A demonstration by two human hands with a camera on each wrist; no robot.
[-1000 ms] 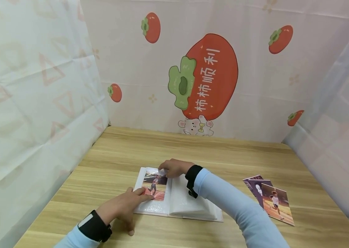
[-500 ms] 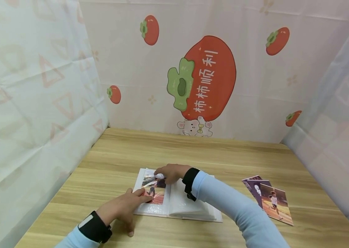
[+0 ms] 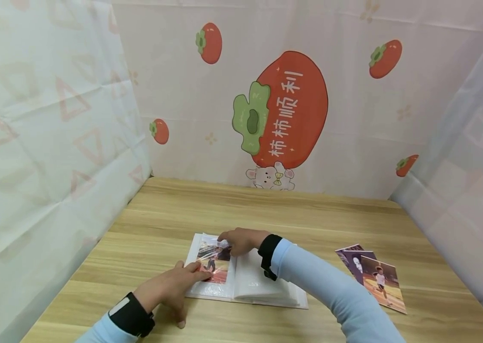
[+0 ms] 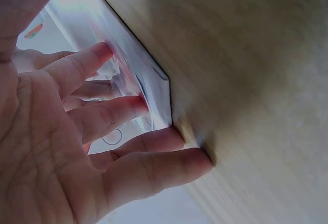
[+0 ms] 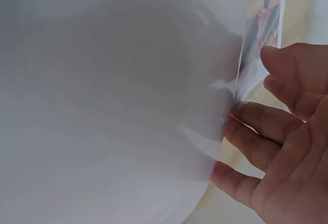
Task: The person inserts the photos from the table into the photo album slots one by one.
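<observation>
A photo album (image 3: 263, 281) lies spread on the table, its left page carrying a photo (image 3: 220, 269) of a runner under shiny clear plastic. My left hand (image 3: 168, 286) has two fingertips on the photo's lower left part, while other fingers rest on the table by the album's corner. In the left wrist view, the fingers (image 4: 105, 124) are spread over the page edge. My right hand (image 3: 243, 239) reaches across the album to the photo's top right corner. In the right wrist view, its fairly straight fingers (image 5: 256, 142) touch the edge of a white page (image 5: 128, 106).
Several loose photos (image 3: 380, 281) overlap in a fan on the right of the wooden table (image 3: 147, 219). A patterned cloth (image 3: 186, 157) with persimmon drawings hangs at the back, and pale cloths stand along both sides.
The photo has slid slightly toward the near edge of its page, and the glare on the plastic has grown. My right hand shifted left, then back right; the left hand stays in place.
</observation>
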